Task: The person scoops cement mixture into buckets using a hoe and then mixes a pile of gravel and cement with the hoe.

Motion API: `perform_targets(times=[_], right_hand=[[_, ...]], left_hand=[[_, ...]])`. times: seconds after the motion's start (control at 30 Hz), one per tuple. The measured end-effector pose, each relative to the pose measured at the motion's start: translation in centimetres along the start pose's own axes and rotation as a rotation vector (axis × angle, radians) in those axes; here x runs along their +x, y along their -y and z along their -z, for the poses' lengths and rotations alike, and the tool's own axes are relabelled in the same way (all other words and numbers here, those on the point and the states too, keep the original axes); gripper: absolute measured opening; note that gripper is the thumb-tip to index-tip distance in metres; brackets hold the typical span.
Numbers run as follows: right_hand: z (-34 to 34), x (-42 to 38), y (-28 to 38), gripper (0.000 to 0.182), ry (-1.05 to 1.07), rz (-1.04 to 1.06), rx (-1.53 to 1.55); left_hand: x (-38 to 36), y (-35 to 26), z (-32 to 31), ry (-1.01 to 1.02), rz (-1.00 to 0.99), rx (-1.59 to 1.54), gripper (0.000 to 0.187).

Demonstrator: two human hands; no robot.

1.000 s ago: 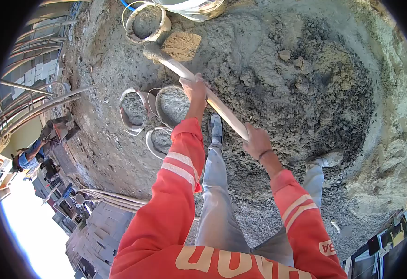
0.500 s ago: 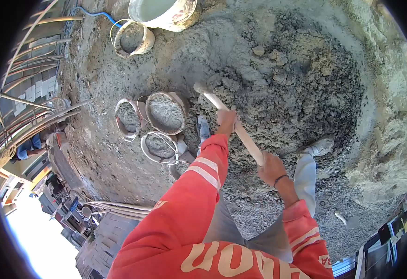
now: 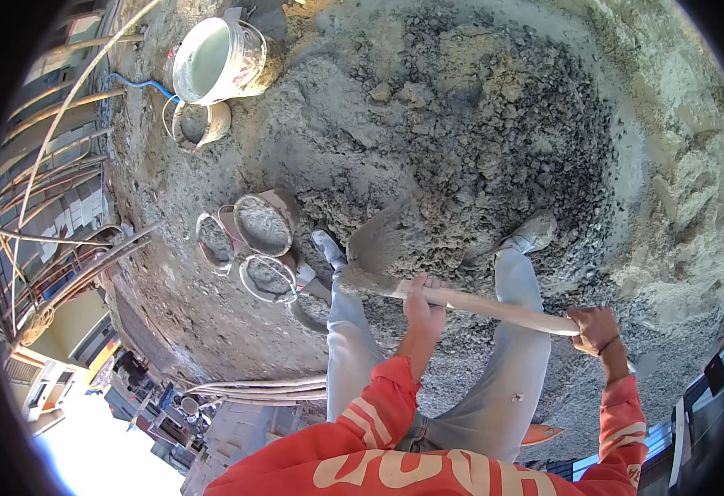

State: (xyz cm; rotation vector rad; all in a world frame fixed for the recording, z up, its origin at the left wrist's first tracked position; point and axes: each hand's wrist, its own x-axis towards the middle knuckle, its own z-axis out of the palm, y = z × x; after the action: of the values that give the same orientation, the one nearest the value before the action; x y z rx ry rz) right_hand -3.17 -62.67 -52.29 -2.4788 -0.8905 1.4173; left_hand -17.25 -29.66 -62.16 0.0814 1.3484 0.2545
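Note:
A pale wooden handle runs nearly level across my body, in front of my thighs. My left hand is wrapped round it near its left end, next to a mortar-caked metal blade that tilts upward over the ground. Round the handle's right end my right hand is closed. Beyond the blade lies a broad heap of dark, wet, lumpy mortar. My shoes stand at its near edge, one on each side of the blade.
Three mortar-filled buckets cluster left of my left foot. Farther back stand a large bucket of liquid and a smaller bucket, by a blue hose. Poles lean at the far left; hoses lie lower left.
The handle has swung from steeply slanted to nearly level, and its mortar-caked blade now shows. Both hands are lower in view, my right hand farther right. The view has shifted.

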Motion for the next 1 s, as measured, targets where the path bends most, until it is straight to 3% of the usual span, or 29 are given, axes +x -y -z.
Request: perform_targets(times=[0.1, 0.13, 0.17, 0.23, 0.27, 0.3, 0.4, 0.47, 0.53, 0.6, 0.7, 0.77, 0.83, 0.87, 0.9, 0.97, 1.0], right_hand=[[0.5, -6.2, 8.0, 0.029, -0.044, -0.119, -0.016], [-0.4, -6.6, 11.1, 0.03, 0.045, -0.226, 0.028], [-1.0, -6.1, 14.2, 0.03, 0.134, -0.335, 0.077], [-4.5, -0.3, 19.9, 0.033, 0.094, -0.493, 0.129], [-6.5, 3.2, 22.2, 0.041, 0.032, -0.555, 0.23], [-8.9, 6.8, 23.8, 0.044, 0.006, -0.582, 0.357], [-13.0, 16.1, 25.2, 0.038, -0.222, -0.599, 0.782], [-15.2, 20.9, 25.2, 0.034, -0.436, -0.489, 0.885], [-14.0, 24.6, 26.1, 0.033, -0.46, -0.453, 0.974], [-10.1, 27.2, 26.6, 0.035, -0.478, -0.489, 0.878], [-3.9, 29.5, 25.3, 0.039, -0.635, -0.401, 0.711], [-2.7, 30.2, 23.4, 0.039, -0.632, -0.404, 0.725], [-3.3, 29.3, 22.1, 0.038, -0.598, -0.463, 0.786], [-5.2, 27.6, 22.4, 0.037, -0.57, -0.524, 0.827], [-8.3, 25.3, 23.7, 0.035, -0.541, -0.587, 0.873], [-14.5, 20.2, 25.8, 0.027, -0.557, -0.64, 0.888], [-17.1, 18.5, 26.4, 0.024, -0.361, -0.76, 1.125]], left_hand=[[-1.7, 0.2, 0.9, -0.062, 0.068, 0.154, 0.011], [-1.7, 0.2, -0.5, -0.155, 0.019, 0.262, 0.011], [0.7, -0.2, -0.5, -0.168, 0.011, 0.37, 0.011], [10.0, -1.4, 0.4, -0.128, -0.018, 0.55, 0.011], [15.4, -3.1, 0.2, -0.083, 0.152, 0.576, 0.009], [18.9, -4.6, -1.9, -0.013, 0.147, 0.705, 0.008], [26.1, -8.0, -8.8, 0.114, -0.217, 1.2, 0.013], [27.3, -9.7, -14.6, 0.086, -0.493, 1.56, 0.016], [32.0, -12.8, -17.7, 0.145, -0.835, 1.586, 0.016], [23.7, -14.0, -24.2, 0.315, -0.762, 1.373, 0.014], [22.1, -13.4, -29.5, 0.42, -0.766, 1.185, 0.012], [22.4, -11.4, -31.1, 0.414, -0.793, 1.242, 0.013], [23.9, -8.3, -29.6, 0.394, -0.812, 1.394, 0.019], [25.9, -5.9, -26.1, 0.389, -0.8, 1.485, 0.024], [26.5, -2.7, -21.1, 0.236, -0.895, 1.623, 0.035], [23.1, 1.3, -12.9, 0.187, -0.593, 1.95, 0.054], [20.8, 2.1, -10.4, 0.193, -0.448, 2.0, 0.055]])
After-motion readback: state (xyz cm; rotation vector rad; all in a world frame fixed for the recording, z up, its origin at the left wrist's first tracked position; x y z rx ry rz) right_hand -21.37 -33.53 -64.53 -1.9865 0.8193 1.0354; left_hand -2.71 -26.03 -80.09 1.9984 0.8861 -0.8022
